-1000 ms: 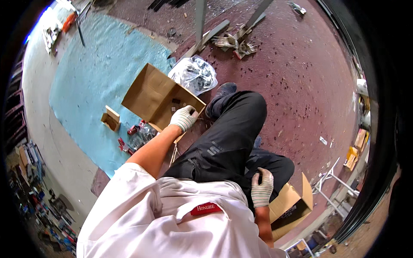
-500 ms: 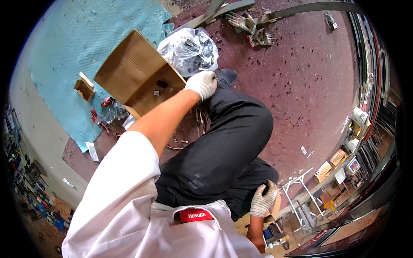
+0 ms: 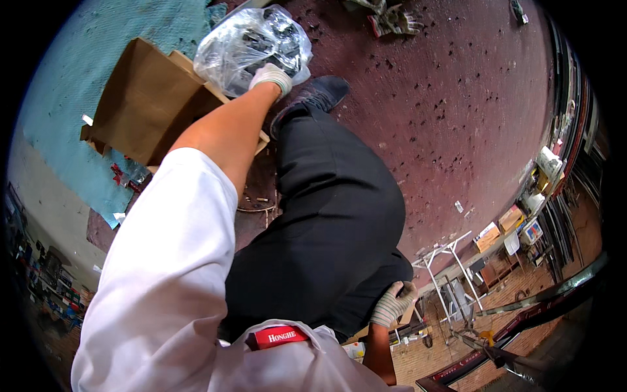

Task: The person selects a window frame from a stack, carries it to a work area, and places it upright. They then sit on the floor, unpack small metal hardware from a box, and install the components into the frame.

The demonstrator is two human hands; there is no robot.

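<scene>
My left hand point(image 3: 272, 79), in a striped work glove, is at the near side of a clear plastic bag point(image 3: 225, 55) filled with dark parts. Its fingers are curled in against the plastic, their tips partly hidden. An open brown cardboard box point(image 3: 140, 104) stands left of the bag, beside my forearm. My right hand point(image 3: 394, 304), gloved too, lies low by my bent leg in black trousers point(image 3: 326, 215). Its fingers are loosely bent, with nothing seen in them. Cardboard shows just behind this hand.
A spare work glove point(image 3: 396, 21) lies on the dark red floor point(image 3: 457, 117), which is dotted with dark bits. A blue mat point(image 3: 59, 111) spreads under the box. Red-handled tools point(image 3: 121, 176) lie near it. At right stand a white metal frame point(image 3: 450, 274) and long stacked bars point(image 3: 568, 98).
My left hand has moved forward from beside my shoe onto the plastic bag. The view has shifted, so the box and bag appear further left and up. My right hand stays by my leg.
</scene>
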